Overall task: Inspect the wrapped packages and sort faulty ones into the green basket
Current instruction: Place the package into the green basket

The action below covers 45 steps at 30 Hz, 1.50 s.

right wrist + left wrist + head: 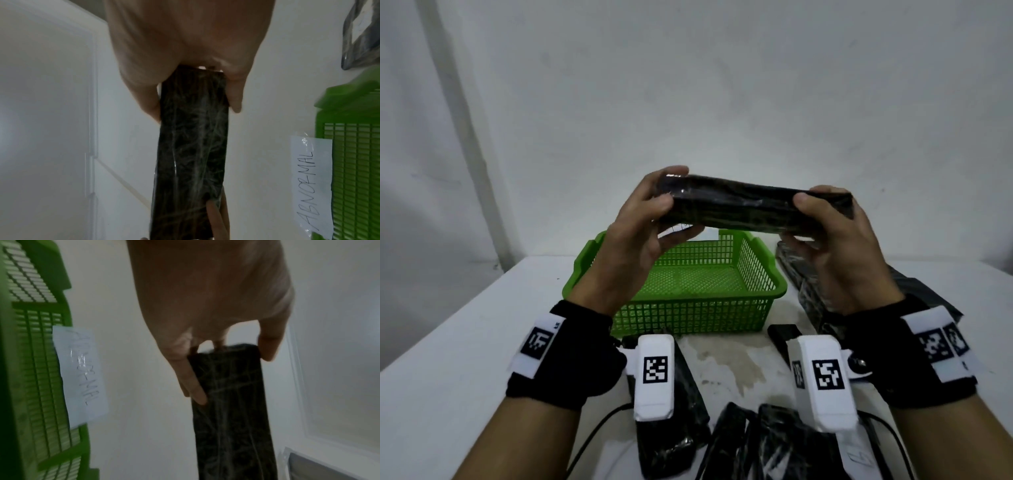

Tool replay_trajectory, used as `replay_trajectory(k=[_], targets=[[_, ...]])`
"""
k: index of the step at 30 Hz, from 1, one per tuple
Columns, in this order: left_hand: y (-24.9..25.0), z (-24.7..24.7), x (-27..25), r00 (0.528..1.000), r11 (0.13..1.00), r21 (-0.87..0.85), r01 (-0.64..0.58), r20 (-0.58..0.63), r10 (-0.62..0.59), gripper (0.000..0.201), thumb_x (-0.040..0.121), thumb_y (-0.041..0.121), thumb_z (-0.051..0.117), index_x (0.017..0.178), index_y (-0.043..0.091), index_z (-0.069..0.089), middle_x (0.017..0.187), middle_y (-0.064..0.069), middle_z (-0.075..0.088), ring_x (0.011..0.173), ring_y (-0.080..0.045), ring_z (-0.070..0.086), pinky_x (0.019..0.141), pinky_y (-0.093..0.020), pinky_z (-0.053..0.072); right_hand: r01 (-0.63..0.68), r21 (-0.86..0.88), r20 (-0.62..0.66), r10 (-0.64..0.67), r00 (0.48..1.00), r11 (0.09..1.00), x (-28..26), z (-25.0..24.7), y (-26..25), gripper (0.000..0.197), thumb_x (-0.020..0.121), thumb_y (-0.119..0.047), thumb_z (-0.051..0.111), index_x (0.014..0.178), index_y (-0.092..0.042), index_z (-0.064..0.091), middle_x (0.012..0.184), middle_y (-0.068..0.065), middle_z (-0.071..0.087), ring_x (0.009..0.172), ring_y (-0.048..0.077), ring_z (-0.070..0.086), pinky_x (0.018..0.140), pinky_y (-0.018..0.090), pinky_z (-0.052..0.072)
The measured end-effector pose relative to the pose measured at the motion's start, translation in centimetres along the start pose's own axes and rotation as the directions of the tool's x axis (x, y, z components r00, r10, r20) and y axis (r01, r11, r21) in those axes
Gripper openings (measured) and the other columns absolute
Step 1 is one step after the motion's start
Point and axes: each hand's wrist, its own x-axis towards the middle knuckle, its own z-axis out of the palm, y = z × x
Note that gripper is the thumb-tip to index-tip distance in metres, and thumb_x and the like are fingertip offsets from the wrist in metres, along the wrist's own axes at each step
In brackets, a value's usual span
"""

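a person's two hands hold one long black package (pixel 750 205) level in the air above the far rim of a green basket (pixel 760 274), at the middle of the scene. the left hand (pixel 650 219) grips the package's left end, thumb on the near face and fingers curled over the top and under the bottom. the right hand (pixel 835 240) grips the right end in the same way, thumb on the near face, fingers wrapped behind and beneath. in the left wrist view the thumb (pixel 269 344) and fingers (pixel 189 378) pinch the narrow sides of the package (pixel 232 410), whose clear film wrap shows creases. the right wrist view shows the same wrapped package (pixel 191 146) running away from the palm, with fingertips of the other hand at its far end.

the basket stands on a white surface (pixel 465 342), its mesh floor bare where it can be seen. a paper label (pixel 312 181) reading "abnormal" is taped to its outer wall. to the right of the basket lie more black packages (pixel 808 291), partly hidden by the right hand. further packages (pixel 756 442) lie at the near edge, below the wrists. both wrists wear black bands (pixel 565 353) with white marker tags, and a white camera unit (pixel 654 373) hangs from each.
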Motion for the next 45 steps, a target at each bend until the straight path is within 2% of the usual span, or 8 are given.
replay_trajectory(k=[6, 14, 22, 27, 31, 35, 39, 45], targets=[[-0.7, 1.1, 0.1, 0.952, 0.880, 0.423, -0.216, -0.108, 0.286, 0.032, 0.078, 0.013, 0.080, 0.107, 0.023, 0.068, 0.106, -0.001, 0.063, 0.097, -0.010, 0.062, 0.082, -0.031, 0.057, 0.172, -0.640, -0.006, -0.229, 0.973, 0.749, -1.0, -0.5, -1.0, 0.056, 0.087, -0.048, 0.072, 0.136, -0.037, 0.047, 0.141, -0.006, 0.044, 0.130, 0.013, 0.046, 0.106, 0.034, 0.040], [-1.5, 4.0, -0.3, 0.901, 0.537, 0.776, -0.331, 0.091, 0.423, 0.050, 0.075, 0.020, 0.086, 0.118, 0.015, 0.061, 0.113, 0.002, 0.061, 0.101, -0.013, 0.062, 0.076, -0.032, 0.058, 0.226, -0.520, 0.281, -0.085, 0.956, 0.823, -2.0, 2.2, -0.6, 0.026, 0.084, -0.044, 0.075, 0.104, -0.028, 0.076, 0.094, -0.009, 0.073, 0.075, 0.020, 0.073, 0.067, 0.044, 0.062], [-1.1, 3.6, -0.2, 0.982, 0.861, 0.495, -0.112, -0.076, 0.171, 0.030, 0.093, 0.034, 0.062, 0.121, 0.021, 0.061, 0.124, 0.001, 0.063, 0.100, -0.011, 0.069, 0.073, -0.029, 0.059, 0.333, -0.540, 0.222, -0.251, 0.942, 0.773, -0.9, 0.3, -0.5, 0.021, 0.079, -0.044, 0.072, 0.085, -0.024, 0.079, 0.077, -0.003, 0.076, 0.074, 0.020, 0.073, 0.073, 0.050, 0.060], [-0.9, 3.1, 0.2, 0.955, 0.944, 0.183, 0.275, -0.168, -0.245, 0.051, 0.087, 0.049, 0.059, 0.122, 0.012, 0.059, 0.112, -0.007, 0.069, 0.079, -0.016, 0.069, 0.071, -0.028, 0.057, 0.377, -0.460, 0.356, -0.222, 0.908, 0.804, -1.2, 0.6, -0.1, 0.022, 0.082, -0.013, 0.079, 0.102, -0.022, 0.078, 0.115, -0.006, 0.074, 0.102, 0.009, 0.070, 0.089, 0.036, 0.060], [-0.8, 2.5, 0.3, 0.960, 0.969, 0.037, 0.244, -0.152, -0.236, 0.043, 0.083, 0.013, 0.069, 0.123, 0.009, 0.054, 0.098, -0.004, 0.075, 0.083, -0.017, 0.072, 0.066, -0.024, 0.057, 0.310, -0.398, 0.349, -0.170, 0.922, 0.863, -1.3, 0.8, -0.1, 0.055, 0.079, -0.031, 0.077, 0.131, -0.031, 0.062, 0.146, -0.011, 0.048, 0.110, 0.011, 0.067, 0.083, 0.026, 0.058], [-1.2, 2.6, 0.1, 0.968, 0.958, 0.144, 0.250, -0.062, -0.243, 0.048, 0.087, -0.003, 0.065, 0.132, 0.008, 0.051, 0.117, -0.011, 0.071, 0.095, -0.017, 0.072, 0.073, -0.031, 0.059, -0.035, -0.282, 0.195, 0.093, 0.976, 0.959, -0.3, 0.5, 0.2, 0.064, 0.081, -0.023, 0.080, 0.139, -0.018, 0.053, 0.119, 0.007, 0.073, 0.098, 0.021, 0.075, 0.077, 0.038, 0.058], [-1.8, 3.5, 0.0, 0.973, 0.930, 0.285, 0.230, -0.088, -0.214, 0.037, 0.091, 0.010, 0.067, 0.127, 0.011, 0.059, 0.115, -0.002, 0.074, 0.101, -0.014, 0.072, 0.072, -0.025, 0.057, 0.059, -0.340, 0.187, 0.005, 0.982, 0.938, -0.6, 0.5, 0.9, 0.037, 0.083, 0.006, 0.073, 0.118, -0.004, 0.067, 0.094, 0.010, 0.079, 0.086, 0.023, 0.077, 0.079, 0.037, 0.062], [-2.2, 3.0, 0.1, 0.991, 0.879, 0.465, 0.108, -0.124, -0.056, 0.038, 0.089, 0.008, 0.071, 0.124, 0.017, 0.059, 0.116, 0.000, 0.071, 0.095, -0.017, 0.073, 0.080, -0.029, 0.058, 0.165, -0.416, 0.227, -0.074, 0.971, 0.894, -1.0, 0.9, 0.7, 0.043, 0.083, -0.008, 0.078, 0.121, -0.019, 0.062, 0.107, 0.001, 0.077, 0.099, 0.015, 0.074, 0.089, 0.040, 0.061]])
